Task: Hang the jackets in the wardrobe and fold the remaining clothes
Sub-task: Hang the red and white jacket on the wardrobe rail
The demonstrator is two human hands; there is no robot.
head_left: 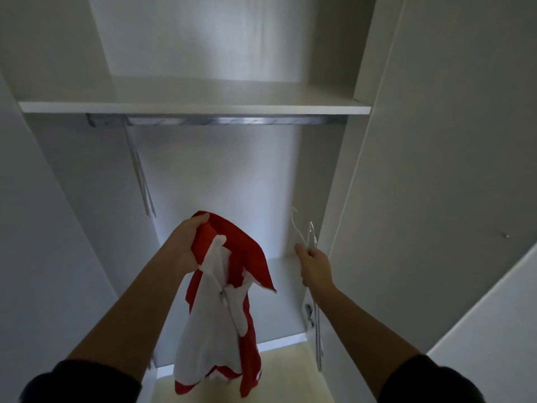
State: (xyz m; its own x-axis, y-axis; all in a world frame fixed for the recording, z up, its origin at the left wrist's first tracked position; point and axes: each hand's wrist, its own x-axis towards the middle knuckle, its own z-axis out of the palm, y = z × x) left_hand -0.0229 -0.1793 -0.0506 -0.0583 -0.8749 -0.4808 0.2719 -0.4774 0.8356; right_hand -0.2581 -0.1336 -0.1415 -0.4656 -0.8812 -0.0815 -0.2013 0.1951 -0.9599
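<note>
A: Item, jacket (220, 315)?
B: Red-and-white, long axis hanging straight down from left hand (189, 242), fingers curled round its collar.
A: Hanger (297, 228)?
B: Gripped in right hand (315, 267), just right of jacket; wardrobe rail (220, 121) well above both.

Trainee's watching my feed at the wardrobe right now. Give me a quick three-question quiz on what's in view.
1. True or false: the red and white jacket is held up below the rail, not hung on it.
2. Fill in: the right hand grips a pair of ___.
3. What holds the jacket?
A. the left hand
B. the right hand
C. both hands

Key:
1. True
2. hangers
3. A
</note>
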